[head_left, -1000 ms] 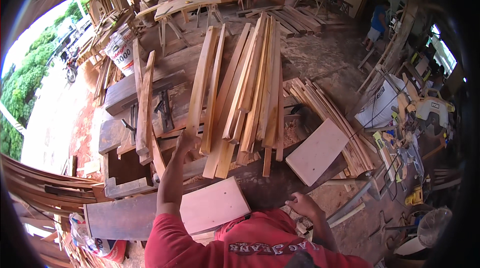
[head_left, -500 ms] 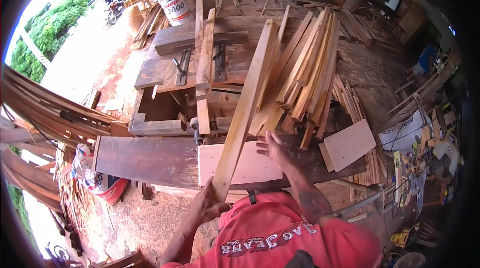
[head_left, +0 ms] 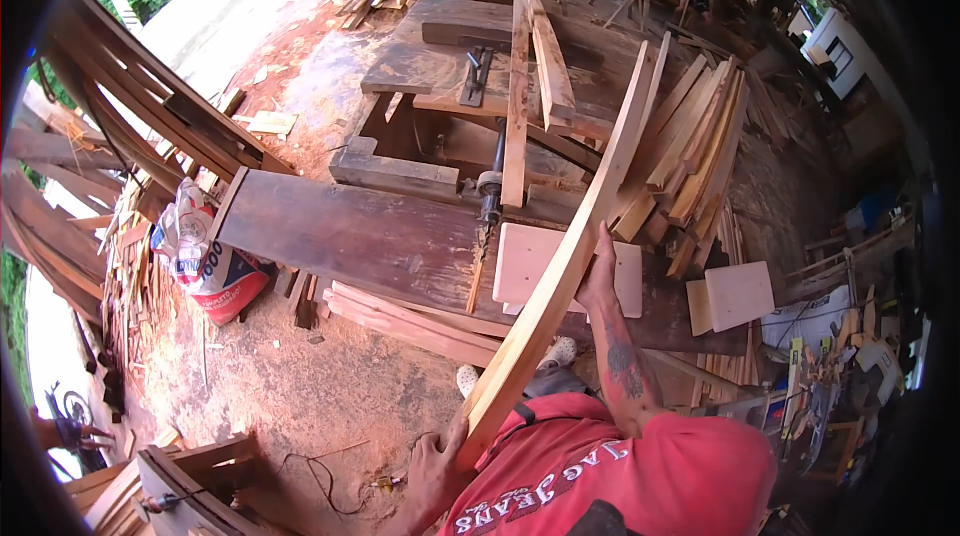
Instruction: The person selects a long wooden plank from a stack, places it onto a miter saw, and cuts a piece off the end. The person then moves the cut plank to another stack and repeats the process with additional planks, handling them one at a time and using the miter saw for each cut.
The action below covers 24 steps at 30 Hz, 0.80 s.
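Observation:
A long, pale wooden plank slants across the front of my body, its far end up toward the stacked lumber. My left hand grips its near end by my waist. Further along, my right hand holds the plank's right edge, some fingers hidden behind the wood. Beneath the plank, a flat pinkish board lies on the dark workbench top, partly covered. Just left of that board, a metal machine spindle sticks out toward me.
Stacked lumber strips lie beyond the bench at right. Two narrow boards rest on the machine table. A smaller pale board sits at the bench's right end. A full sack stands at left; power tools crowd the far right.
My right hand has gone from spread fingers above the pinkish board to holding the plank. My left hand has drawn the plank's near end lower and closer. The whole view has turned.

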Available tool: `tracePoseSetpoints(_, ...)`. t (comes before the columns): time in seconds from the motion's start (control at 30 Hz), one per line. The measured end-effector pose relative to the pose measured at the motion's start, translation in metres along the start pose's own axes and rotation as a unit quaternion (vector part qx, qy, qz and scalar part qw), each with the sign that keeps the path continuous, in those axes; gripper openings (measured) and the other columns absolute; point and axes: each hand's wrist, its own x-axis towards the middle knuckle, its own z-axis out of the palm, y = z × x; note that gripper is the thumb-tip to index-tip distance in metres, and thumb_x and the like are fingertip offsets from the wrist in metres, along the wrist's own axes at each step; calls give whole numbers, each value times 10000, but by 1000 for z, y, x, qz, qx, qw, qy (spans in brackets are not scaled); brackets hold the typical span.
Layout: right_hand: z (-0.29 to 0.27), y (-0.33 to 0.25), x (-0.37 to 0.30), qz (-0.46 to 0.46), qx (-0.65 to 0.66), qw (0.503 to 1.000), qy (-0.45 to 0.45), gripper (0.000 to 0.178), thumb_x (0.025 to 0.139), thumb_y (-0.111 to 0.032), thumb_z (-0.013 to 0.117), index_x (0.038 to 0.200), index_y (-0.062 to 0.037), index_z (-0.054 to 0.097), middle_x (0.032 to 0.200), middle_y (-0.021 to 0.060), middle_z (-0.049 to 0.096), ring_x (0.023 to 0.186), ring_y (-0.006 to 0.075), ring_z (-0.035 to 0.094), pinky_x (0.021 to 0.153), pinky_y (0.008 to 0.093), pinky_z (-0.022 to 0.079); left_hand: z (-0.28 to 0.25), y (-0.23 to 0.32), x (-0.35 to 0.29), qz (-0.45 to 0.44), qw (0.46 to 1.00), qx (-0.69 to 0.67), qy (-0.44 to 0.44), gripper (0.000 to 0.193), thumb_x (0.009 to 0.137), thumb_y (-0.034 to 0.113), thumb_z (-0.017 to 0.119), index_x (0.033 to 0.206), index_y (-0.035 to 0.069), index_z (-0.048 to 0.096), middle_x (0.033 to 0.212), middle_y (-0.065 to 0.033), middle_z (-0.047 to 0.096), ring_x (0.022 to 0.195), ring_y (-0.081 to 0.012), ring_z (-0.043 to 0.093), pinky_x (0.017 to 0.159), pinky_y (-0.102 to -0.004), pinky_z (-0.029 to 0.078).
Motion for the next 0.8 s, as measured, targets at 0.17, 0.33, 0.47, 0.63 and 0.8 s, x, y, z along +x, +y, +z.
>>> tracePoseSetpoints(0.17, -3, -4, -48, -29, 46, 996, -73, 575, 895, -579, 520, 1099, -43, 568, 924, 128, 642, 836, 257, 655, 776, 404, 551, 86, -97, -19, 109, 989, 13, 99, 884, 625, 292, 843, 1396, 250, 412, 1006, -221, 534, 888, -398, 543, 724, -498, 458)
tracePoseSetpoints(0.33, -22, -35, -104, -106, -3, 984, -144, 581, 883, -524, 591, 1225, -57, 537, 1055, 105, 651, 956, 243, 651, 862, 419, 532, 126, -141, 26, 284, 944, -61, 156, 1129, 577, 282, 933, 1424, 95, 210, 1132, -296, 427, 933, -450, 503, 695, -547, 428)
tracePoseSetpoints(0.47, -53, -45, -155, -172, 55, 954, -241, 605, 874, -490, 627, 1269, -50, 497, 1097, 108, 639, 1019, 235, 637, 898, 404, 523, 130, -148, 65, 259, 960, -41, 93, 1153, 589, 288, 919, 1423, -3, 178, 1111, -300, 431, 916, -480, 477, 735, -574, 407)
tracePoseSetpoints(0.63, -98, -44, -252, -301, 90, 926, -210, 740, 807, -607, 640, 1272, -51, 487, 1122, 172, 613, 1032, 286, 629, 880, 452, 535, 112, -138, 76, 283, 956, 27, 71, 1140, 612, 338, 899, 1441, -23, 204, 1088, -293, 470, 947, -493, 482, 784, -595, 398)
tracePoseSetpoints(0.8, -154, -45, -326, -372, 183, 907, -67, 804, 821, -766, 456, 1229, -78, 531, 1030, 163, 626, 966, 315, 636, 836, 496, 531, 58, -76, 60, 280, 955, 33, -93, 964, 546, 405, 912, 1258, -26, 425, 1109, -246, 518, 1017, -459, 511, 879, -511, 442)
